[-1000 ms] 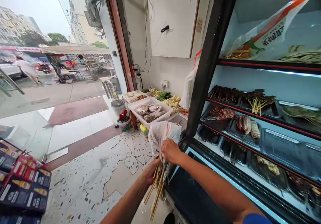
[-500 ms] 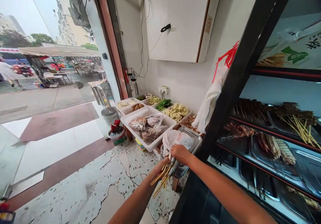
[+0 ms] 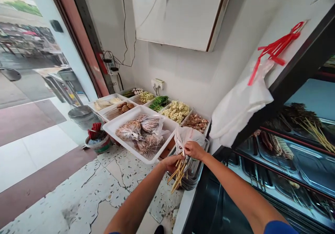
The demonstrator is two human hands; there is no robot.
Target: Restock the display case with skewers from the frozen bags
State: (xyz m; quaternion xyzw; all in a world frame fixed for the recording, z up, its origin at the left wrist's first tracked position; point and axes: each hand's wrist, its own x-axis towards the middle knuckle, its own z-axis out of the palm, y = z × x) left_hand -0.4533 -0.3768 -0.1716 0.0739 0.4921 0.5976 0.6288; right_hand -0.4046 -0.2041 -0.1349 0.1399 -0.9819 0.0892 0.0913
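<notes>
A whitish plastic bag [image 3: 192, 135] is bunched over a bundle of skewers, whose wooden stick ends [image 3: 178, 176] poke out below toward me. My left hand [image 3: 171, 163] is closed around the bundle near the gathered bag mouth. At that same neck, my right hand [image 3: 194, 150] pinches the bag's plastic from the other side. What lies inside the bag is mostly hidden. Beneath both hands is a stack of metal trays [image 3: 200, 166]. Just left of them sits a white plastic tray [image 3: 149, 161] with several bagged bundles of skewers [image 3: 154, 143].
Food trays line the wall, with cauliflower [image 3: 178, 111], green skewers [image 3: 159, 103], brown pieces [image 3: 123, 107] and meat skewers [image 3: 196, 121]. White plastic bags [image 3: 240, 104] hang at right beside a shelved cabinet [image 3: 295, 153]. A bucket [image 3: 82, 117] and a tub [image 3: 101, 145] stand left.
My view has moved nearer the trays and tilted down. Both hands stay on the bag's neck, with the bag and sticks still held over the metal trays.
</notes>
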